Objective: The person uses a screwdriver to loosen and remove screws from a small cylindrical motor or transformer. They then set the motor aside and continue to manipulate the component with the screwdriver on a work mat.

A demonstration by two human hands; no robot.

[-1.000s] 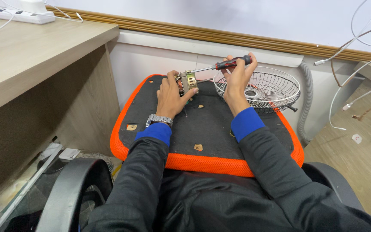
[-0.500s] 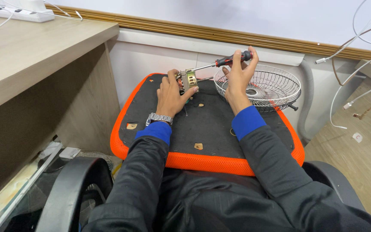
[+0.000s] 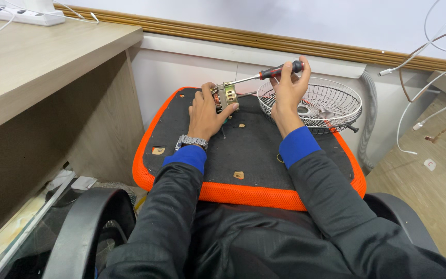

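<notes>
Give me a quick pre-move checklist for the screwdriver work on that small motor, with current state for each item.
1. Left hand steadying the small motor: ok, fingers wrapped around it on the black pad.
2. Right hand gripping the screwdriver by its red-and-black handle: ok.
3. Screwdriver tip seated in a screw head: cannot tell, the contact point is too small to see.
4. Shaft lined up with the motor: ok, it points straight at the motor's top.
5. Wire fan guard out of the way: not ok, it lies right under the right hand.
6. Loose small parts on the pad: not ok, several lie scattered.
</notes>
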